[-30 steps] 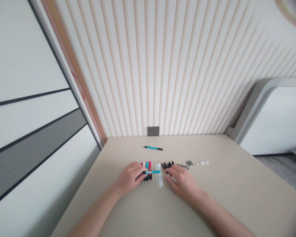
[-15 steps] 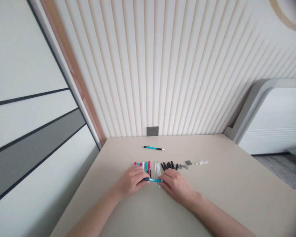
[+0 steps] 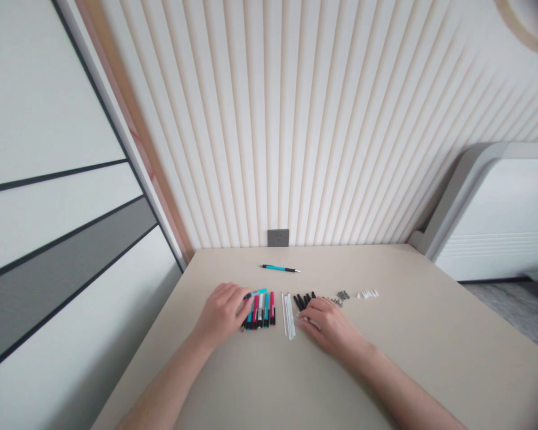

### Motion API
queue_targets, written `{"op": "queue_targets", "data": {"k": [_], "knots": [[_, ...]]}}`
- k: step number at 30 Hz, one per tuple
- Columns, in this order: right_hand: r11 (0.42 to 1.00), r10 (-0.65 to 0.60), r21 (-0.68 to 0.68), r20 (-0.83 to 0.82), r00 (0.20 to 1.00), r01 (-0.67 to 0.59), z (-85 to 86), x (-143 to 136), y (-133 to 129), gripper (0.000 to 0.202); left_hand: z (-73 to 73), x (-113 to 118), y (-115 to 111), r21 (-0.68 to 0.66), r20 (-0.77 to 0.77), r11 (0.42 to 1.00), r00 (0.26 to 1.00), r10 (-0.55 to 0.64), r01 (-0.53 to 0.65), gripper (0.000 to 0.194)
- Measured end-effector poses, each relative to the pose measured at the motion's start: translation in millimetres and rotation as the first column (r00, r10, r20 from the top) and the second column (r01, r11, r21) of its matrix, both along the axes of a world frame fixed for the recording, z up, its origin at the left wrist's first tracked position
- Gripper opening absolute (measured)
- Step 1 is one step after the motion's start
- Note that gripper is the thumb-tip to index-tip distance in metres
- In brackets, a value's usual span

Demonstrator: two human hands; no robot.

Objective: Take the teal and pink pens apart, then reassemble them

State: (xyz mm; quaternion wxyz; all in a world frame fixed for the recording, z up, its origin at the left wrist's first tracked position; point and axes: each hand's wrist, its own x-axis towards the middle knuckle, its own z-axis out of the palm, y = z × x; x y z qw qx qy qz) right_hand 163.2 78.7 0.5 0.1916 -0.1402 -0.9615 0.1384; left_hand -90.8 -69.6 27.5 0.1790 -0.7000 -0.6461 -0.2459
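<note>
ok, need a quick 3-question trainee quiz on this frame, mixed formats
1. True or false: the left hand holds a teal pen barrel above the row of pen barrels.
2. Multiple choice: the right hand rests nearest which group? A) white tubes and black parts B) the small white pieces C) the wall socket
3. Fill in: the one assembled teal pen lies alone on the table, between the parts row and the ____.

Key: 1 true; 2 A; 3 wall.
</note>
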Motion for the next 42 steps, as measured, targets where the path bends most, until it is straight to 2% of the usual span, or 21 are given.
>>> {"op": "queue_targets", "data": {"k": [3,7,11,15,19,25,29,35,42], "knots": [[1.000,0.023,-0.002,0.034,0.999,-0.023,3.0,5,5,0.019,7.5,-19,-6,0.058,-0.079,0.976,0.973,0.216,-0.212,0.012],[0.999,0.052,-0.008,0.061,0.997,-0.051,3.0,6,4,0.019,8.4,-32,-10,0.075,-0.149,0.941,0.929,0.338,-0.331,0.011],[0.999,0.050,-0.005,0.097,0.994,-0.050,3.2,4,2,0.019,6.3,-27,-9,-0.062,-0.219,0.922,0.906,0.361,-0.383,0.014],[0.999,0.042,-0.013,0.142,0.989,-0.040,4.4,6,4,0.020,9.7,-20,-8,-0.262,-0.227,0.852,0.887,0.402,-0.453,0.017],[0.999,0.036,-0.017,0.160,0.986,-0.033,4.0,7,6,0.020,13.3,-17,-9,-0.388,-0.208,0.795,0.884,0.418,-0.467,0.019],[0.999,0.041,-0.013,0.155,0.987,-0.040,2.0,6,6,0.020,11.5,-12,-9,-0.454,-0.280,0.739,0.867,0.412,-0.498,0.028],[0.999,0.030,-0.014,0.120,0.992,-0.028,0.5,5,7,0.019,10.0,-6,-9,-0.516,-0.261,0.708,0.876,0.406,-0.483,0.033],[0.998,-0.066,0.003,0.041,0.997,0.066,1.8,7,11,0.022,6.6,2,-9,-0.564,-0.249,0.702,0.900,0.359,-0.436,0.036],[1.000,-0.008,0.028,0.080,0.997,0.005,3.2,3,5,0.023,3.3,6,-10,-0.568,-0.268,0.708,0.907,0.324,-0.420,0.040]]}}
